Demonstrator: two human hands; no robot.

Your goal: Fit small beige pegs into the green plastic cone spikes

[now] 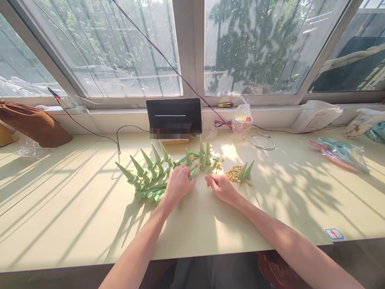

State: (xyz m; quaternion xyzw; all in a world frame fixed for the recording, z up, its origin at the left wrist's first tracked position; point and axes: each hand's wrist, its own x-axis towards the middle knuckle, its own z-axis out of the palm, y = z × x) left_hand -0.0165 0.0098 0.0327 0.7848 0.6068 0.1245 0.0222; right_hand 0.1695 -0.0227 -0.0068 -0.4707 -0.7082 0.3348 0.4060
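Observation:
My left hand (178,182) is closed around a bundle of green cone-tipped plastic stems (143,171) that fan out to the left on the pale table (75,212). My right hand (220,186) rests on the table just to the right, fingers curled in a pinch; what it holds is too small to make out. More green cones (204,154) stand upright behind the hands. A small heap of yellow plastic pieces (234,174) with two green cones (246,170) lies right of my right hand.
A dark tablet (173,114) leans against the window sill at the back. A bagged cup (242,121), a coiled cable (262,141), red and blue wires (222,122), plastic bags at right (339,152) and a brown cloth (33,122) at left lie around.

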